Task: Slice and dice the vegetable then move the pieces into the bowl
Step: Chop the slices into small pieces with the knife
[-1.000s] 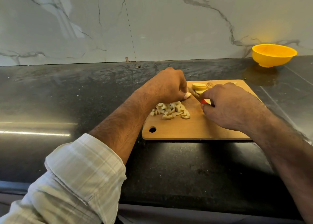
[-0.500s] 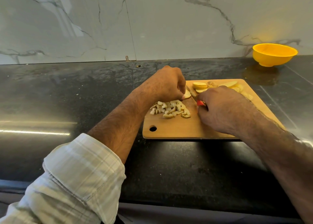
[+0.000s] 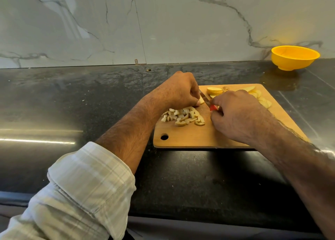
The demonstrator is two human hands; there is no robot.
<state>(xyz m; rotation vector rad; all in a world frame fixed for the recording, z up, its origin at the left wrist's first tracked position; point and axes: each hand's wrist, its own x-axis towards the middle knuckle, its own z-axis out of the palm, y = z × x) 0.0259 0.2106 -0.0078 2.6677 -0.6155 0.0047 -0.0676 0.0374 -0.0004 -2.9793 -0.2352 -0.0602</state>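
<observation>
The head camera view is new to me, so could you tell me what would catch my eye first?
Most striking is the pair of hands at work on the wooden cutting board: the left hand pinches a vegetable piece while the right hand grips a red-handled knife. A pile of diced pieces lies just below the left hand. The bright yellow bowl stands apart at the far right, against the marble wall.

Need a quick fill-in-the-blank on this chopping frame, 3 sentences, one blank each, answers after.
1. The diced pieces lie in a pile on the wooden ____.
2. The right hand holds a knife whose handle is ____.
3. The yellow bowl holds ____ pieces so far, while the left hand steadies a slice.

Answers: cutting board; red; no
</observation>
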